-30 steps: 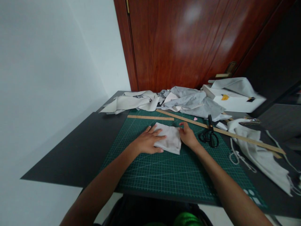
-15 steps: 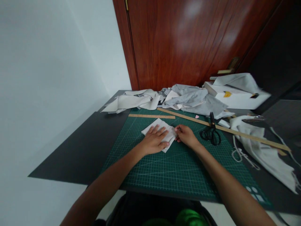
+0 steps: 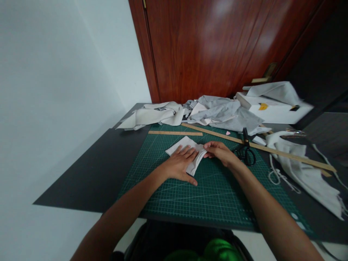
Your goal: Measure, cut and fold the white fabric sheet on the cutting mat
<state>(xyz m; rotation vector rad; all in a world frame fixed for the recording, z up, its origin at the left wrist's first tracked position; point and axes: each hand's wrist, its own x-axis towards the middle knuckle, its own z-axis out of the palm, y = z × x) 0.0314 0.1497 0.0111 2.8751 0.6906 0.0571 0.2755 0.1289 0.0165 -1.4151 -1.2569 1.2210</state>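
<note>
Both hands meet on a folded white cloth piece (image 3: 187, 150) lying near the far middle of the green cutting mat (image 3: 206, 195), left hand (image 3: 181, 165) pressed flat on it, right hand (image 3: 220, 152) pinching its right edge beside black scissors (image 3: 246, 152).

It looked like a home sewing corner: a green cutting mat (image 3: 206, 188) covered a dark table (image 3: 89, 170) pushed against a wooden door (image 3: 212, 47), with tailor's scissors (image 3: 247, 151), wooden rulers (image 3: 175, 133) and heaped grey fabric (image 3: 220, 114).
</note>
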